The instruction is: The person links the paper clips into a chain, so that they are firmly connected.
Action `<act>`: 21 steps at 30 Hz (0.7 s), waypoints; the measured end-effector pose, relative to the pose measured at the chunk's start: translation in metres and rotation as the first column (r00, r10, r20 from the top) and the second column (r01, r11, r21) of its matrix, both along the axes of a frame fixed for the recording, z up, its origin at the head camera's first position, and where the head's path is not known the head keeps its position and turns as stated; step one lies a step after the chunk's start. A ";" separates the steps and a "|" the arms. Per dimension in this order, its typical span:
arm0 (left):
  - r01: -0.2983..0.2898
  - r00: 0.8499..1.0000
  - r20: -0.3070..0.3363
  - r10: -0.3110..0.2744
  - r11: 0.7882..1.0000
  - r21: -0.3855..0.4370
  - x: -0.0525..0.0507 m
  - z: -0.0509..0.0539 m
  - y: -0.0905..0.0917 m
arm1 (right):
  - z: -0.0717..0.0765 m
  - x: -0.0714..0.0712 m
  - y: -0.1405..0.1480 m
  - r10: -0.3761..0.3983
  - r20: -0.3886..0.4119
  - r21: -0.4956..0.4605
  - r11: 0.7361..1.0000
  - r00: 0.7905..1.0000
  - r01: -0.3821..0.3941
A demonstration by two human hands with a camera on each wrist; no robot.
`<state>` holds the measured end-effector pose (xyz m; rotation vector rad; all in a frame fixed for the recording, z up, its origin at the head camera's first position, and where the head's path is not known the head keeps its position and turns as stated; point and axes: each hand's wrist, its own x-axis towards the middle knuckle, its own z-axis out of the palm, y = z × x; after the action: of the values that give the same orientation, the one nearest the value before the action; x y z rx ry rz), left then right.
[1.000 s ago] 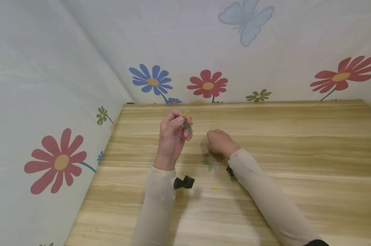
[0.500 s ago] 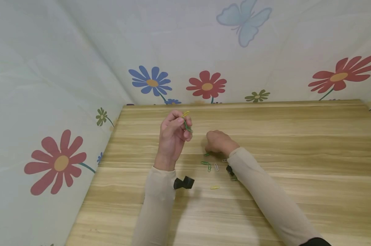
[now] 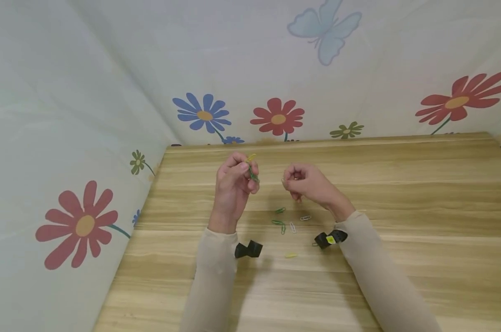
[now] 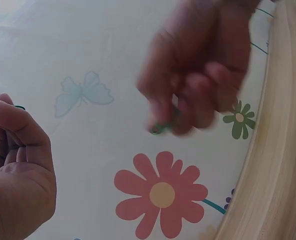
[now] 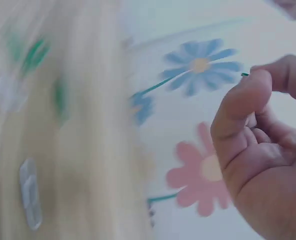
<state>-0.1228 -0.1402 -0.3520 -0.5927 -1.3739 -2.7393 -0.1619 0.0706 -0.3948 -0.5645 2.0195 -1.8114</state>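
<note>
My left hand [image 3: 232, 189] is raised above the table and pinches a short string of paper clips between thumb and fingers. A yellow paper clip [image 3: 251, 157] sticks up at the fingertips, and a green paper clip [image 3: 253, 174] hangs below it; whether they are linked is too small to tell. To its right, my right hand [image 3: 310, 184] pinches a green paper clip [image 4: 162, 128], mostly covered by the fingers. In the right wrist view only a green tip [image 5: 245, 75] of that clip shows at the fingertips.
Several loose paper clips lie on the wooden table [image 3: 400, 207] below my hands: green paper clips [image 3: 281, 210], white paper clips [image 3: 293, 227] and a yellow paper clip [image 3: 291, 255]. Another clip is partly hidden by the right wrist camera [image 3: 326, 240]. A flowered curtain [image 3: 217, 60] borders the table.
My right hand has lifted off the table, turned, and now holds a green paper clip, with its forearm shifted right. The left hand has stayed nearly still with its clips.
</note>
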 end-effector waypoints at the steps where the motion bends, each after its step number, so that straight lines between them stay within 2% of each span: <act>1: 0.002 1.000 0.001 -0.002 1.000 -0.003 0.000 0.000 0.001 | 0.004 0.003 0.004 -0.003 0.013 -0.079 0.997 1.000 0.004; 5: 0.022 1.000 0.007 -0.022 0.999 -0.033 0.000 -0.001 0.003 | 0.018 0.017 0.018 -0.001 0.016 -0.294 0.956 1.000 0.005; 8: 0.054 0.998 0.016 -0.053 0.997 -0.053 0.001 -0.003 0.006 | 0.022 0.026 0.026 -0.016 -0.002 -0.352 0.936 1.000 0.015; 10: 0.077 0.997 0.020 -0.076 0.995 -0.058 0.001 -0.004 0.007 | 0.023 0.030 0.029 -0.032 -0.001 -0.368 0.929 0.999 0.029; 17: 0.162 0.987 0.022 -0.161 0.987 -0.012 -0.001 -0.008 0.009 | 0.030 0.033 0.031 -0.078 -0.028 -0.358 0.931 0.997 0.063; 21: 0.175 0.984 0.020 -0.175 0.984 -0.013 -0.002 -0.011 0.010 | 0.033 0.034 0.030 -0.097 -0.060 -0.351 0.934 0.993 0.070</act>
<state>-0.1247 -0.1305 -0.3626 -0.7233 -1.4121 -2.8789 -0.1275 0.1008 -0.3618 -0.6633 1.8000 -2.2535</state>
